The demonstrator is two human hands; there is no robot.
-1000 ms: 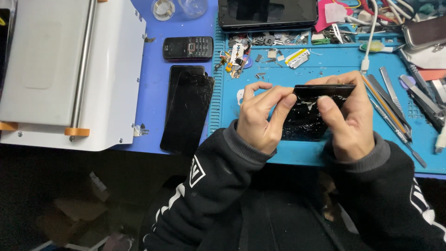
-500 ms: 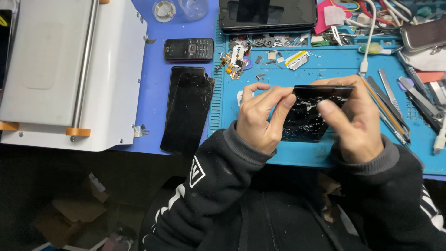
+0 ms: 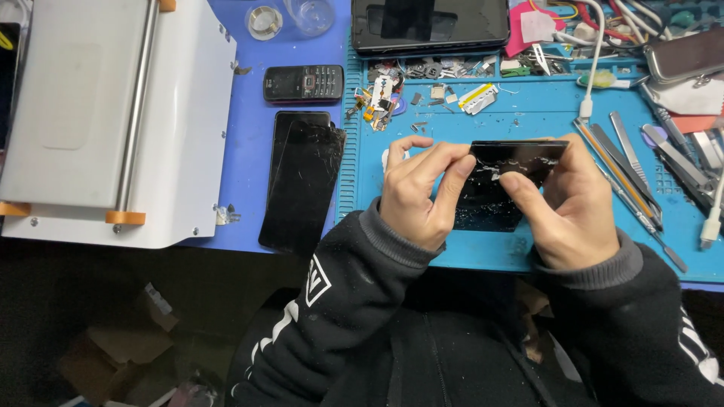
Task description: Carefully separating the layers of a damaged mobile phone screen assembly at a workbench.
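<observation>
2 hands pinch cracked phone [image 3: 507, 177]: left hand [image 3: 417, 194], right hand [image 3: 571, 203].

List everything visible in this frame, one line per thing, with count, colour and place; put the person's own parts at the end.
cracked phone screen: 1, black, held between both hands over the mat
work mat: 1, blue, right half of the table
screen panels: 2 stacked, black and cracked, left of the mat
keypad phone: 1, black, above the panels
machine: 1, white with orange tabs, far left
tablet: 1, black, top centre
small parts: many, mixed colours, top of the mat
metal tools: several, silver, right side of the mat
white cable: 1, top right
left hand: 1, black sleeve, pinching the screen's left edge
right hand: 1, black sleeve, gripping the screen's right side
</observation>
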